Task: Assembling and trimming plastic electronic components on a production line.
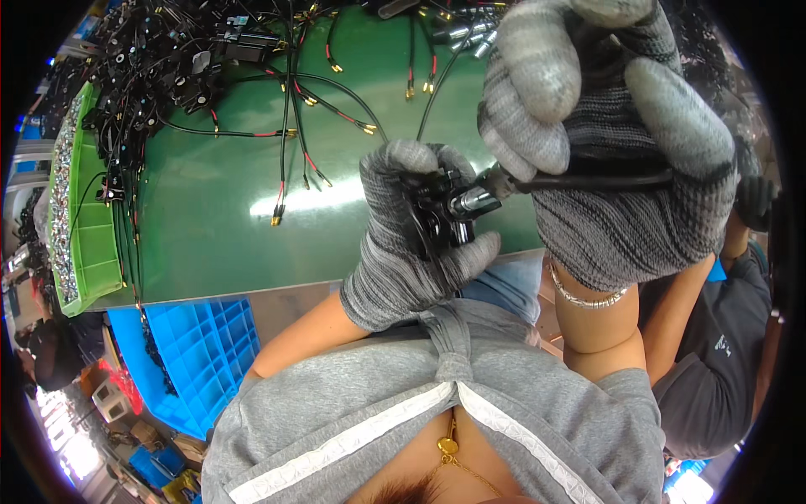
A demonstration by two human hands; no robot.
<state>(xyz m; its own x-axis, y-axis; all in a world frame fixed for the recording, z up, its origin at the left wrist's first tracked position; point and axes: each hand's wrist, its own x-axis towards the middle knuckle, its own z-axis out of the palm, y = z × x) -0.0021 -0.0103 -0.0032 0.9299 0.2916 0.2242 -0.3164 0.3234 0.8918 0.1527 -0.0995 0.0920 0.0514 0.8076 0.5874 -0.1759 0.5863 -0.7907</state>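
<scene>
Both my hands wear grey striped knit gloves. My left hand (403, 239) is closed round a small black part (432, 214) with a shiny silver metal cylinder (474, 202) sticking out on its right side. Close beside it, my right hand (613, 160) is raised with curled fingers, its palm toward me. A black rod-like piece (600, 179) lies across that palm, and its metal end (497, 179) meets or nearly meets the silver cylinder. Whether the rod is a tool or a cable I cannot tell. Glove fingers hide much of both pieces.
Black cables (290, 134) with red sections and brass-coloured tips spread over the green table (218, 252). Piled black parts (168, 67) fill its far left, near a green bin (94, 244) of small metal pieces. Blue crates (201, 353) stand below left. A co-worker (722, 353) sits at right.
</scene>
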